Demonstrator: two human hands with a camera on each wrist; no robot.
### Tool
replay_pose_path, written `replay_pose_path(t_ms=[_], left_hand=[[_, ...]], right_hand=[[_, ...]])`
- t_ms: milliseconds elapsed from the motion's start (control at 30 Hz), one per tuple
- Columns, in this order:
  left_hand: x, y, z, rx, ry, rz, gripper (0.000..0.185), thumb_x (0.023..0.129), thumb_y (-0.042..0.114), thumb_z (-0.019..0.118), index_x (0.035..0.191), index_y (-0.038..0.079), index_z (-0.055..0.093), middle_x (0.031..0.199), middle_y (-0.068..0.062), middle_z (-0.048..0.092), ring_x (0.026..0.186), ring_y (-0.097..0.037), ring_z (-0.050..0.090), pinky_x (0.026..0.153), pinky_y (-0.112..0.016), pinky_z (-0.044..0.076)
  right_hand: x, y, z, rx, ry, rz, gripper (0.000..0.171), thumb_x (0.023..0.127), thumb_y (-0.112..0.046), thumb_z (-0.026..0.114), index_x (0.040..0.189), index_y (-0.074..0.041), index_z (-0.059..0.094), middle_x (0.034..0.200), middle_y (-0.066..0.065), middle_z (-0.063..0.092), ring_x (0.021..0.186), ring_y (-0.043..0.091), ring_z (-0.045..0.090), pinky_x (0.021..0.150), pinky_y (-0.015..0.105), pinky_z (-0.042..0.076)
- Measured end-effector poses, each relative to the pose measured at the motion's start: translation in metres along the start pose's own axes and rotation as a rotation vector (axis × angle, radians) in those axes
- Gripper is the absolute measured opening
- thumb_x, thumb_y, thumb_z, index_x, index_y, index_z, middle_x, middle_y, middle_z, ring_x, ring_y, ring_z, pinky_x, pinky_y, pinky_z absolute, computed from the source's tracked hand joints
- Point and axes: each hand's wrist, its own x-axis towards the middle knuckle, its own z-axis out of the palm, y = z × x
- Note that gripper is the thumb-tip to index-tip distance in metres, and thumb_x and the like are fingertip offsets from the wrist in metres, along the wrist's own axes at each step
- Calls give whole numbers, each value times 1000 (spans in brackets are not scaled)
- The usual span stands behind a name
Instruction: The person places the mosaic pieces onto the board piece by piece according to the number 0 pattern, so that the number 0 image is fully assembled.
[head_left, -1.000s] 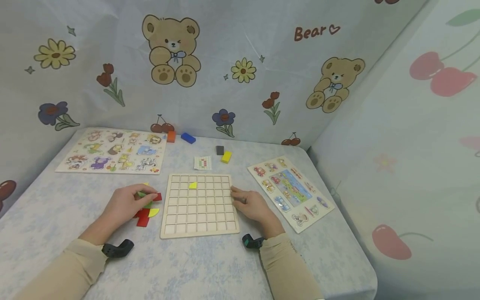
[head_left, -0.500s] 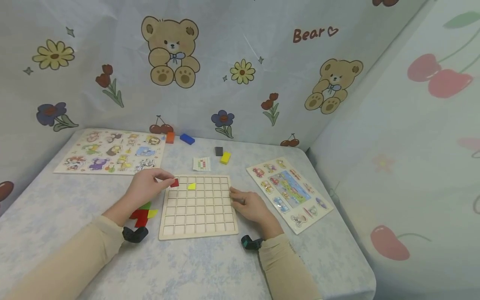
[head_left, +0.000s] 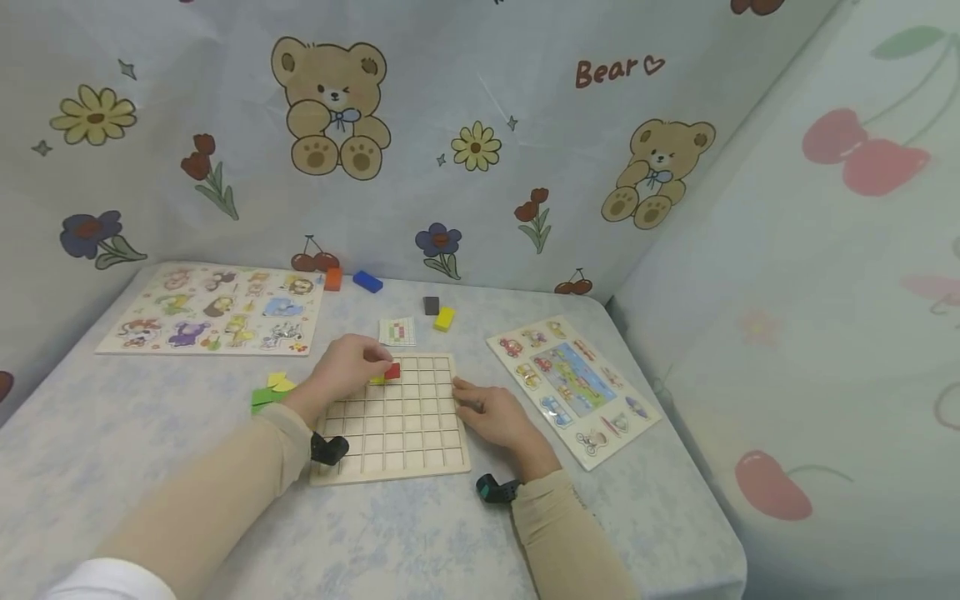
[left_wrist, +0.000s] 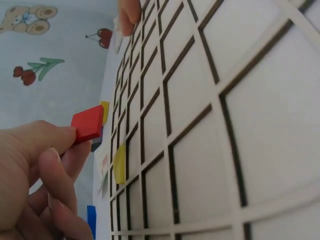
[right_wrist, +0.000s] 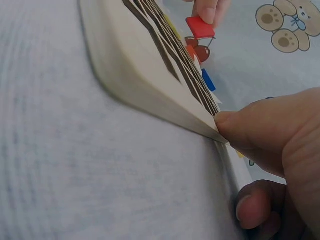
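Note:
A small red square tile (left_wrist: 87,123) is pinched between the thumb and fingers of my left hand (head_left: 347,369). In the head view this red tile hangs over the upper part of the wooden grid board (head_left: 405,423), right beside a yellow quarter-round tile (left_wrist: 119,164) lying in a cell. A gap shows between the held tile and the board in the left wrist view. My right hand (head_left: 497,417) rests at the board's right edge, its thumb (right_wrist: 250,119) touching the rim and the other fingers loosely bent.
Green tiles (head_left: 266,397) and yellow tiles (head_left: 279,381) lie left of the board, partly behind my left forearm. Beyond it are a printed pattern card (head_left: 397,332) and yellow, dark, blue and orange blocks. An animal puzzle (head_left: 213,308) and a vehicle puzzle (head_left: 573,387) flank these.
My left hand has picked up the red tile from the left pile and carried it right, across the board to beside the yellow tile. The right hand stays at the board's edge.

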Motion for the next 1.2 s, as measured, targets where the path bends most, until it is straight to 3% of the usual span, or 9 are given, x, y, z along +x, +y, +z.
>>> replay_pose_path(t_ms=[200,567,967,1067,1200], left_hand=[[5,1,9,100,-1,-1,10,97,29,71,100,22,78,110,0,74,105,-24,66,88,-47,52],[3,9,6,177,-23,-7,9,96,28,72,99,22,78,111,0,74,106,-24,66,88,-47,51],[1,9,11,269,-24,16,7,95,29,72,94,24,78,101,4,75,89,-19,67,69,-40,50],[-5,6,7,237,-15,29,10,97,33,70,99,25,77,105,5,74,94,-19,67,72,-39,51],[-30,2,-12,174,29,20,19,99,36,67,108,24,77,114,1,74,99,-21,67,78,-41,52]], right_hand=[[0,-1,1,-13,-1,-16,38,101,-26,65,138,-16,66,152,-14,51,144,15,46,109,40,47],[0,-4,-2,-8,5,-13,37,101,-25,65,137,-17,67,152,-14,51,144,17,47,114,45,42],[-1,-2,1,14,7,-11,37,100,-24,66,137,-16,67,152,-13,51,144,16,46,110,42,46],[-1,-2,1,13,10,-8,37,100,-24,66,137,-16,67,152,-13,51,144,16,46,107,43,48],[-1,-2,1,7,9,-2,37,101,-25,66,137,-16,67,153,-13,51,144,17,46,112,44,44]])
